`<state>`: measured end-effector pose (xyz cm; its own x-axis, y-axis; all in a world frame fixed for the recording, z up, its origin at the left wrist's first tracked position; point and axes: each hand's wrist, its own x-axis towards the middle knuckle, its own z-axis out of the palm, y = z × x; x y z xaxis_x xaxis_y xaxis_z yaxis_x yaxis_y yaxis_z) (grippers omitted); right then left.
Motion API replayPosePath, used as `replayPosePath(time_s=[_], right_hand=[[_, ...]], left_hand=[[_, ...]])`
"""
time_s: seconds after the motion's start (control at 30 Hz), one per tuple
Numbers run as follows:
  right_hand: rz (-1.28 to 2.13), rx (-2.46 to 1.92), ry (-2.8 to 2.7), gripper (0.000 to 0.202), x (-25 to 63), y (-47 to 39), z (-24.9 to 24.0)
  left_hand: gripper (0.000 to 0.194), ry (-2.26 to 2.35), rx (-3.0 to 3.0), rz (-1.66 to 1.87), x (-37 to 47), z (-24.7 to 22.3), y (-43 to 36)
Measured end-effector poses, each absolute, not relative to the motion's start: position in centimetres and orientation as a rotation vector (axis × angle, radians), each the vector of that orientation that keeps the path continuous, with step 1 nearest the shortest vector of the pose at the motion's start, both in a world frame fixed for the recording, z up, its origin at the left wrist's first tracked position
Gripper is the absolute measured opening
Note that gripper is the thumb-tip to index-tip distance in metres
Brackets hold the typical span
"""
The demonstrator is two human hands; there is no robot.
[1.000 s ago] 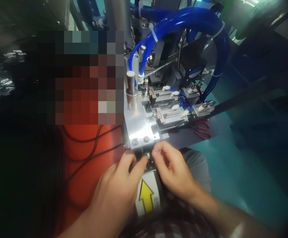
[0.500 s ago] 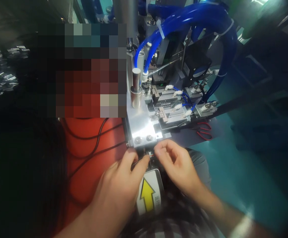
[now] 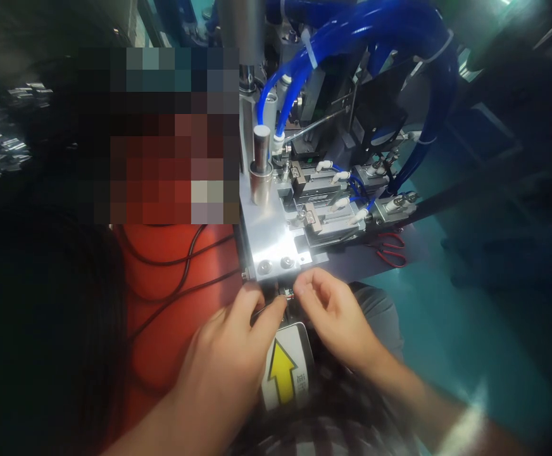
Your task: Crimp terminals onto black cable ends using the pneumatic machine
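Note:
In the head view my left hand [image 3: 242, 329] is closed in a pinch on a thin dark cable [image 3: 257, 313], which shows between thumb and forefinger. Fine reddish and pale wire ends [image 3: 290, 296] stick out past the thumb tip, at the front of a metal machine block [image 3: 271, 237]. My right hand [image 3: 333, 310] has its thumb and forefinger pressed together just right of these ends; what sits between those fingertips is too small to make out. Below the hands is a white plate with a yellow arrow [image 3: 283, 373].
Behind the block stand pneumatic cylinders [image 3: 335, 221] and thick blue air hoses [image 3: 380, 28]. Red-handled pliers [image 3: 391, 250] lie at the right. Black cables [image 3: 181, 291] cross an orange-red surface [image 3: 162, 342] at the left. A dark cable bundle [image 3: 57, 316] and a blurred-out patch fill the far left.
Both hands stay at nearly the same spot, with only a very slight shift of the right fingers. The camera view has moved a little.

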<state>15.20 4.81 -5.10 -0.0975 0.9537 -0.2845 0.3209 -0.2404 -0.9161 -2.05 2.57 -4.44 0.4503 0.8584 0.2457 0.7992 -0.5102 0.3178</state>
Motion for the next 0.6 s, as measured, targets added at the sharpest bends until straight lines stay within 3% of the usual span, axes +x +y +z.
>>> replayPosePath(time_s=[0.27, 0.6], right_hand=[[0.948, -1.782, -1.798, 0.018, 15.1, 4.8, -4.0], [1.441, -1.677, -1.318, 0.021, 16.3, 5.4, -4.7]], left_hand=[[0.038, 1.411, 2.573, 0.562, -2.2, -4.0, 3.0], [0.044, 1.515, 2.473, 0.568, -2.2, -5.7, 2.0]])
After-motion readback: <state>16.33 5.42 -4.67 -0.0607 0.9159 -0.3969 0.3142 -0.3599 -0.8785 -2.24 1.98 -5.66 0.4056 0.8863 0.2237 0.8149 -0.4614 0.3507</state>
